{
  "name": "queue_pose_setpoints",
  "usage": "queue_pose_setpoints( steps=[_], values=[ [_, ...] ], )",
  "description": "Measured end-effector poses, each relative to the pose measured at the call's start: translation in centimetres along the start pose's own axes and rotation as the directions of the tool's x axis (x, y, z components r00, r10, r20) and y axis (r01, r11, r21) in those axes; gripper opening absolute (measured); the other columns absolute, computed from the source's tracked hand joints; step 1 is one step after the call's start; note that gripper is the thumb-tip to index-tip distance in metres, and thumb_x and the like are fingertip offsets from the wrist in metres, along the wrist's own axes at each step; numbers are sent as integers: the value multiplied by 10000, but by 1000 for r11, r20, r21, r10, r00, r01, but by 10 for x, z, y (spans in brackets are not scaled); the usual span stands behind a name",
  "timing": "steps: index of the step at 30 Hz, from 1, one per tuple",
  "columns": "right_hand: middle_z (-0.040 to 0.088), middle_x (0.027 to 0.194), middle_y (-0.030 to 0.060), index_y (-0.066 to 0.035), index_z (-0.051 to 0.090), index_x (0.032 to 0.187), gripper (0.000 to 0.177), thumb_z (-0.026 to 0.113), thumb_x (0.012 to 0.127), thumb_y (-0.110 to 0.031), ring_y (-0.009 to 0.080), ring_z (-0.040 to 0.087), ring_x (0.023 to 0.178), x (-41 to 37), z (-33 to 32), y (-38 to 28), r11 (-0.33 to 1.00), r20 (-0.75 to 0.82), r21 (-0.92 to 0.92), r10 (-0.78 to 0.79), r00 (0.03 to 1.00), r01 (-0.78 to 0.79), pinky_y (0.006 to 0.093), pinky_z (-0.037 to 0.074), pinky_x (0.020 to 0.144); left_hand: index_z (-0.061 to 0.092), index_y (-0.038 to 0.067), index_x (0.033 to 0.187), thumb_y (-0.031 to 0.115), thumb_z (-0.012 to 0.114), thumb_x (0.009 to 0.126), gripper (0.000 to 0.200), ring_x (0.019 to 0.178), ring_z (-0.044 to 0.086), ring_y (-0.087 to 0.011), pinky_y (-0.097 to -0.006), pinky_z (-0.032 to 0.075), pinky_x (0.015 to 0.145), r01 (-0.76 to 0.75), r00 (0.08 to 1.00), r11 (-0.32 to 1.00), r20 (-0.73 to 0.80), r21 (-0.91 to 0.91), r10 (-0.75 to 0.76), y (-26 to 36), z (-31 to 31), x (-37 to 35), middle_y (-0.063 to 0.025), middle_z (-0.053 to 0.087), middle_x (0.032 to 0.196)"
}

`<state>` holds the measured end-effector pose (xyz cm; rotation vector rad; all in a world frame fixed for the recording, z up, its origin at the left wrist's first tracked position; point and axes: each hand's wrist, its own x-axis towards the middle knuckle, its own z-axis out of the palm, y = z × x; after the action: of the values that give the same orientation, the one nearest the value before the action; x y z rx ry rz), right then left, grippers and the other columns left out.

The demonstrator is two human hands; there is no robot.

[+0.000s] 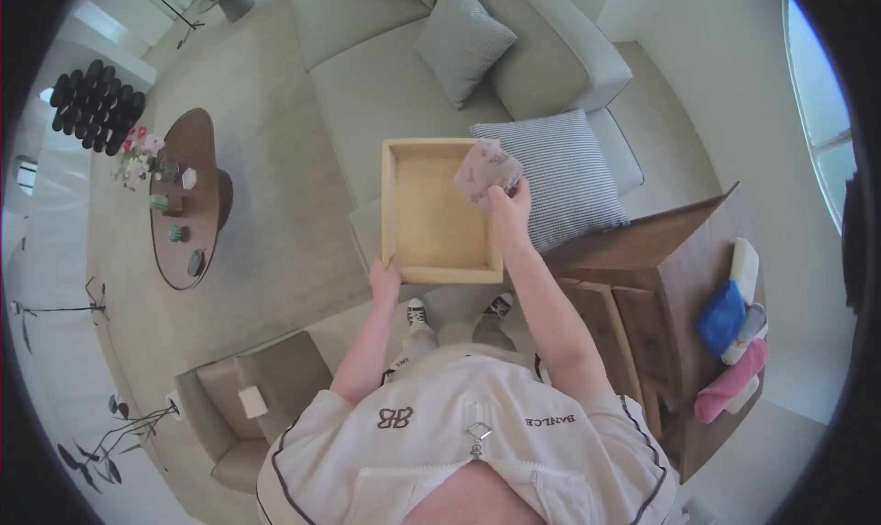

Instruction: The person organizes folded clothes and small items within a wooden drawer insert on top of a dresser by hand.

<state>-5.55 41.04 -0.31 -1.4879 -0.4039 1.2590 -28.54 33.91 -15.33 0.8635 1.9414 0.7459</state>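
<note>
My left hand [385,279] grips the lower left corner of a shallow light-wood box [442,274], its fingers closed at the rim. The box is held out in front of my body, open side up, with its bare bottom showing. In my right hand [511,209] I pinch a pale pink, patterned flat piece [486,171], which looks like a folded cloth or a soft packet. It overlaps the box's upper right side in this view and hides part of that rim.
A grey sofa [395,94] with striped cushions [555,176] lies ahead. At right stands a wooden cabinet [674,277] with folded blue [722,318] and pink cloths [731,381] on top. An oval coffee table [197,130] and a leather armchair [298,369] are at left.
</note>
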Motion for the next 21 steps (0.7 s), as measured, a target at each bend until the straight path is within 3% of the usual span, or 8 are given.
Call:
queue_pose_setpoints(
  steps=[3, 6, 9, 12, 15, 18, 21],
  values=[
    [445, 818, 30, -67, 473, 928, 264, 486, 665, -77, 120, 380, 717, 44, -10, 23, 975, -139, -135, -195, 971, 177, 255, 323, 601, 579, 34, 1077, 284, 497, 847, 350, 943, 582, -298, -374, 432, 781, 53, 998, 998, -22, 35, -52, -11, 6, 16, -154, 627, 1017],
    [479, 909, 82, -71, 470, 979, 250, 467, 730, -50, 159, 448, 810, 71, -4, 39, 946, -186, -316, -136, 973, 72, 243, 376, 639, 573, 45, 1091, 261, 484, 856, 331, 972, 566, -311, -381, 422, 795, 85, 996, 990, -7, 113, -84, -30, 2, 36, -152, 618, 1032],
    [492, 867, 75, -59, 463, 943, 237, 444, 712, -110, 184, 445, 756, 81, 15, 51, 849, -104, -498, -259, 960, 175, 309, 355, 617, 570, 30, 1069, 304, 485, 824, 377, 955, 575, -270, -347, 426, 771, 122, 992, 992, 23, 46, -123, -46, -8, 44, -146, 620, 1043],
    [520, 923, 108, -15, 485, 962, 213, 447, 773, -105, 239, 477, 834, 95, 30, 69, 602, 32, -742, -410, 911, 297, 358, 401, 683, 567, 31, 1098, 363, 492, 806, 448, 959, 583, -299, -374, 432, 785, 150, 988, 987, 34, 63, -152, -75, -2, 53, -166, 622, 1038],
    [504, 1009, 156, -43, 453, 1073, 298, 457, 853, -243, 310, 460, 916, 125, 34, 96, 421, 124, -852, -416, 901, 312, 436, 401, 704, 545, 30, 1136, 289, 468, 811, 422, 966, 578, -334, -402, 429, 811, 152, 985, 984, 70, 91, -159, -82, 16, 54, -187, 616, 1043],
    [478, 1089, 206, -40, 376, 1235, 426, 492, 864, -216, 366, 445, 1008, 129, 56, 95, 309, 154, -917, -309, 939, 252, 493, 413, 754, 551, 54, 1110, 252, 500, 801, 371, 942, 577, -270, -370, 428, 789, 233, 965, 972, 119, 32, -235, -60, 1, 43, -129, 617, 1033],
    [447, 1130, 203, -56, 356, 1285, 535, 550, 795, -150, 366, 432, 1042, 127, 76, 101, 82, 236, -962, -220, 946, 259, 445, 414, 847, 475, 11, 1232, 310, 573, 782, 549, 1048, 540, -223, -347, 418, 863, 293, 936, 953, 227, -84, -268, -61, -21, 35, -123, 557, 1175]
  ],
)
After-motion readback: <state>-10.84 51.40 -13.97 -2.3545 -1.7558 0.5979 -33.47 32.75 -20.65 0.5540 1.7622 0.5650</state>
